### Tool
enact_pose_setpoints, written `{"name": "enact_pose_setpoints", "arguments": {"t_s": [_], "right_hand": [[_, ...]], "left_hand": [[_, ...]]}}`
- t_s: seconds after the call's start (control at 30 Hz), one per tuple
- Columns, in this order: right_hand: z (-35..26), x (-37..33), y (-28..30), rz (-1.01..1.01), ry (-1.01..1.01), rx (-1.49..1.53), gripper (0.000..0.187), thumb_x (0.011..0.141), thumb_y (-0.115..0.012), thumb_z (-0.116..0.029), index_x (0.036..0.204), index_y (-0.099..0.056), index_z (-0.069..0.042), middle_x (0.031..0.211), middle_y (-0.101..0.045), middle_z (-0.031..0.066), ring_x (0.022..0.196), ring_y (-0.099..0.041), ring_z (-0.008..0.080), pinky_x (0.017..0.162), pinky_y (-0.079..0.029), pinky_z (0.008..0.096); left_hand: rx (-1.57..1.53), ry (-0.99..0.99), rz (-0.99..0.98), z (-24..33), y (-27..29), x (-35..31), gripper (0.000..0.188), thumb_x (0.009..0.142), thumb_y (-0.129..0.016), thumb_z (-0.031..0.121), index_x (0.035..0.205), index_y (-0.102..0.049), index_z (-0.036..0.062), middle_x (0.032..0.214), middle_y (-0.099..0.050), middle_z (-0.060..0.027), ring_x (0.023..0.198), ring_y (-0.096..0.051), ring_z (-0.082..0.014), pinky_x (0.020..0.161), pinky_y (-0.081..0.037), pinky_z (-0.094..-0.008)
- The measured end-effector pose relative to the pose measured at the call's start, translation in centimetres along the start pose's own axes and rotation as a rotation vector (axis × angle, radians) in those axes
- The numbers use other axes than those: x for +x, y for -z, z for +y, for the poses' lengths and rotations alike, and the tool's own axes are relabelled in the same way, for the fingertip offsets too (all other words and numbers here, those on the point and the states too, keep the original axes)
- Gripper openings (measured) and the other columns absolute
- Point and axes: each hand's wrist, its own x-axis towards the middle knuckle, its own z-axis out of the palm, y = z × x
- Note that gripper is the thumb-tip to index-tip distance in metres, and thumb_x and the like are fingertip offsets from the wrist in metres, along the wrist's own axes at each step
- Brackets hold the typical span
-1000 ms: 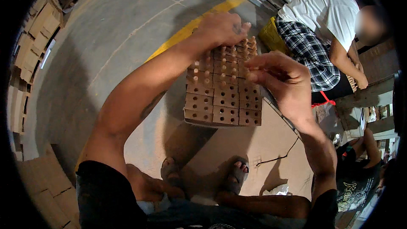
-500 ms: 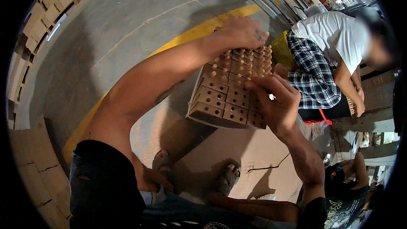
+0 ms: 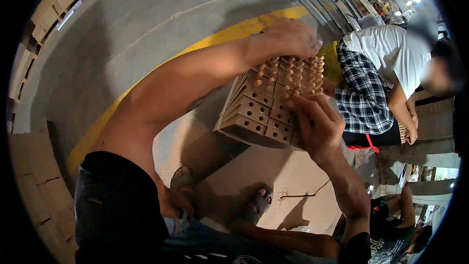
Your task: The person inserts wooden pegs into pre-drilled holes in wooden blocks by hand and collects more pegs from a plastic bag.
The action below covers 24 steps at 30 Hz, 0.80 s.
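Stack of wooden peg blocks [image 3: 266, 107] held tilted above the concrete floor [image 3: 146, 29], over a cardboard sheet [image 3: 273, 186]. Left hand [image 3: 293, 39] at the stack's far top edge, grip closed over it. Right hand [image 3: 315, 124] at the stack's near right corner, fingers curled against the holed face; how tight, cannot tell. Beyond the stack, a yellow floor line [image 3: 215, 41]; right of it, a crouching person in a checked shirt [image 3: 364, 93].

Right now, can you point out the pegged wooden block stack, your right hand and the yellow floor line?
pegged wooden block stack [image 3: 266, 105], head view, on its front face with the holes.
right hand [image 3: 315, 127], head view, on the back of the hand.
yellow floor line [image 3: 229, 34], head view, on the painted stripe above the left forearm.
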Motion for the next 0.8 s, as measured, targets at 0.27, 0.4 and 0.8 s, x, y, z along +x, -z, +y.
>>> {"name": "enact_pose_setpoints", "arguments": {"t_s": [0.27, 0.4, 0.8], "right_hand": [[-0.3, -0.6, 2.4, -0.105, -0.03, -0.073, 0.053, 0.071, -0.071, 0.003, 0.123, -0.062, -0.004, 0.101, -0.059, 0.0128, 0.085, -0.063, 0.0256, 0.07, -0.054, 0.0348], [-0.7, -0.8, 3.2, -0.306, 0.058, -0.2, 0.064, 0.064, -0.071, 0.001, 0.126, -0.059, -0.007, 0.108, -0.056, 0.0103, 0.092, -0.058, 0.0267, 0.073, -0.054, 0.0355], [10.5, -0.7, 4.4, 0.01, -0.338, 0.2, 0.043, 0.08, -0.048, 0.002, 0.118, -0.066, -0.007, 0.087, -0.066, 0.0169, 0.081, -0.065, 0.0327, 0.073, -0.053, 0.0406]], "left_hand": [[0.003, -0.037, 0.064, -0.4, -0.9, 0.1, 0.053, 0.091, -0.048, 0.057, 0.088, -0.068, 0.0081, 0.09, -0.067, -0.0179, 0.089, -0.064, -0.0377, 0.081, -0.049, -0.0487], [-0.051, -0.119, 0.059, -0.5, -1.2, 0.4, 0.055, 0.092, -0.048, 0.057, 0.088, -0.068, 0.0057, 0.089, -0.066, -0.0192, 0.086, -0.063, -0.0383, 0.079, -0.048, -0.0489], [0.006, -0.303, 0.164, -1.6, -0.4, -0.4, 0.051, 0.093, -0.047, 0.055, 0.088, -0.068, 0.0085, 0.079, -0.064, -0.0169, 0.079, -0.062, -0.0363, 0.07, -0.047, -0.0445]]}}
